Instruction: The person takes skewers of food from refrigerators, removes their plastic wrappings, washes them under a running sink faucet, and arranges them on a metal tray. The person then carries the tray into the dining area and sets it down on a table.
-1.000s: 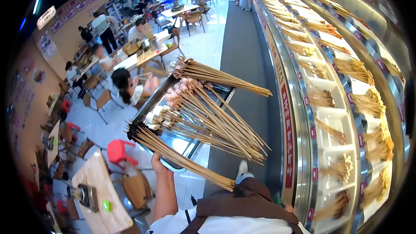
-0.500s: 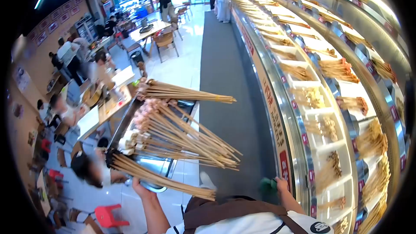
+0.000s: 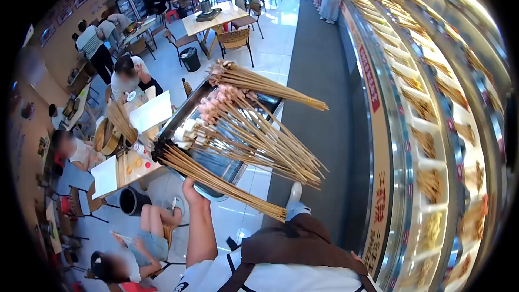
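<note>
My left hand [image 3: 194, 192] grips the near edge of a metal tray [image 3: 215, 170], holding it out in front of me to the left. Across the tray lie several bundles of bamboo skewers, their bare sticks pointing right past the rim. Farthest is a bundle tied with a yellow band [image 3: 270, 87]; beside it are pink meat skewers [image 3: 216, 103], then skewers with white pieces [image 3: 188, 131], and nearest me dark-tipped skewers [image 3: 221, 181]. Of my right hand [image 3: 357, 257] only a small bit shows beside my brown apron; its fingers are hidden.
A long refrigerated display case [image 3: 378, 130] with skewers in white bins runs along my right. A grey mat [image 3: 319, 103] covers the floor beside it. Diners sit at tables on the left. A black bin [image 3: 134, 201] stands near one table, and people stand far ahead.
My view has shifted forward along the case, and the tray appears farther right and higher. My right hand, holding something green earlier, has mostly dropped out of sight. A foot now shows ahead.
</note>
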Demonstrator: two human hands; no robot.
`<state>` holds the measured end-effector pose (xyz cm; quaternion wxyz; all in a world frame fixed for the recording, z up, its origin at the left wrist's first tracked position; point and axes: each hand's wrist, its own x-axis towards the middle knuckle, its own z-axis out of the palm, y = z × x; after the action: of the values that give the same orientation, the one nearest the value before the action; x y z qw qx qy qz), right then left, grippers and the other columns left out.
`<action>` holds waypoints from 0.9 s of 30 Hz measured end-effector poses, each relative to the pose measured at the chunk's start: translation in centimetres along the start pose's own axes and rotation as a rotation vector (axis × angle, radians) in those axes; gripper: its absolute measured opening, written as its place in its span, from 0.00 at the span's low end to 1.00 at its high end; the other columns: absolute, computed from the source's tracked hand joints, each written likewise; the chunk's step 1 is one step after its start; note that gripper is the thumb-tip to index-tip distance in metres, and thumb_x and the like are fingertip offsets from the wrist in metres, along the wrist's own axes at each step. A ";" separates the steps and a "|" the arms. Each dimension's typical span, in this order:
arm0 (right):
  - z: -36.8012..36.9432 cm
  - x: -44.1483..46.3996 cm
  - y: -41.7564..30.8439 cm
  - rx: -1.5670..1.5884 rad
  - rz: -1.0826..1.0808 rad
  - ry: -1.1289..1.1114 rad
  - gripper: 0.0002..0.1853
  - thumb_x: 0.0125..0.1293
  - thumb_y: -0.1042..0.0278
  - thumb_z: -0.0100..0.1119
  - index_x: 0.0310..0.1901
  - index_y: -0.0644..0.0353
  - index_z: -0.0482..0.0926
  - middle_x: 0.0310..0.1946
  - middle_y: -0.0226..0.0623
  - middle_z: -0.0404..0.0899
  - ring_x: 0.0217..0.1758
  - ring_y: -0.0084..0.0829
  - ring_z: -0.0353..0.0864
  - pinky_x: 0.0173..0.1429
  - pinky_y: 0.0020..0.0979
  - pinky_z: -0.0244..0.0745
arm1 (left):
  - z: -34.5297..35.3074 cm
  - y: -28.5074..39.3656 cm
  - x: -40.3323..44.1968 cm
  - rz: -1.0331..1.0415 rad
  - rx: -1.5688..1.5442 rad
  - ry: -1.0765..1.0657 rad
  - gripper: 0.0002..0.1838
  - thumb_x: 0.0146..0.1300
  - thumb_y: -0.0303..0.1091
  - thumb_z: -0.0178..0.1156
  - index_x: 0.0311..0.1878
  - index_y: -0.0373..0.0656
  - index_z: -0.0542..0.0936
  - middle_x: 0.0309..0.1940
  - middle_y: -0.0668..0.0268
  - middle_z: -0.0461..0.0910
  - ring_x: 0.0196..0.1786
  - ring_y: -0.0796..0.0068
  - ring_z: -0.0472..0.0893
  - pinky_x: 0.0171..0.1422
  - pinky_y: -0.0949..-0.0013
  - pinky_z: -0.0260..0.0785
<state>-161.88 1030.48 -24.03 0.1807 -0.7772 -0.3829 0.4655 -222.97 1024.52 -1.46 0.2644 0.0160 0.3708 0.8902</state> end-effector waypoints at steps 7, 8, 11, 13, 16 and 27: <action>6.1 15.9 -21.2 -0.128 -0.006 -0.031 0.17 0.65 0.57 0.52 0.43 0.65 0.75 0.40 0.42 0.77 0.39 0.37 0.78 0.43 0.39 0.74 | 11.3 -6.8 17.4 0.062 -0.047 0.127 0.13 0.50 0.31 0.51 0.39 0.36 0.75 0.34 0.58 0.78 0.37 0.62 0.78 0.44 0.63 0.73; 6.9 18.0 -25.9 -0.062 0.034 -0.050 0.17 0.65 0.57 0.52 0.43 0.65 0.75 0.40 0.42 0.77 0.38 0.37 0.78 0.43 0.39 0.74 | 12.9 -7.1 20.3 0.071 -0.041 0.135 0.13 0.50 0.31 0.51 0.39 0.36 0.75 0.34 0.58 0.78 0.37 0.62 0.78 0.44 0.63 0.73; 9.5 26.3 -40.4 0.378 0.214 -0.177 0.17 0.65 0.58 0.51 0.44 0.65 0.75 0.39 0.42 0.77 0.38 0.37 0.78 0.43 0.40 0.74 | 17.4 -9.4 28.2 0.077 -0.068 0.147 0.13 0.51 0.30 0.51 0.39 0.36 0.75 0.32 0.58 0.79 0.35 0.62 0.79 0.42 0.63 0.74; 11.2 34.1 -48.1 0.490 0.144 -0.223 0.16 0.66 0.59 0.49 0.45 0.64 0.73 0.38 0.43 0.77 0.38 0.38 0.79 0.43 0.42 0.75 | 19.9 -10.6 34.0 0.089 -0.062 0.161 0.13 0.50 0.30 0.52 0.39 0.36 0.76 0.33 0.58 0.78 0.36 0.62 0.79 0.42 0.63 0.74; 15.4 42.4 -61.0 0.345 -0.029 -0.177 0.15 0.66 0.58 0.48 0.43 0.63 0.73 0.37 0.42 0.77 0.37 0.38 0.79 0.41 0.44 0.75 | 23.2 -13.2 43.0 0.132 -0.067 0.186 0.12 0.51 0.29 0.52 0.39 0.36 0.75 0.35 0.60 0.78 0.38 0.64 0.78 0.46 0.64 0.72; 30.0 50.3 -89.1 -0.262 -0.187 -0.108 0.16 0.59 0.58 0.57 0.40 0.65 0.78 0.36 0.40 0.78 0.38 0.33 0.76 0.44 0.35 0.71 | 37.7 -22.3 79.4 0.133 -0.145 0.207 0.16 0.54 0.29 0.52 0.46 0.34 0.74 0.41 0.59 0.78 0.44 0.64 0.78 0.53 0.64 0.71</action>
<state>-212.05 1123.76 -11.76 0.0996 -0.7288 -0.5201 0.4340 -272.54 1100.39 -2.35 0.1657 -0.0708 0.3288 0.9271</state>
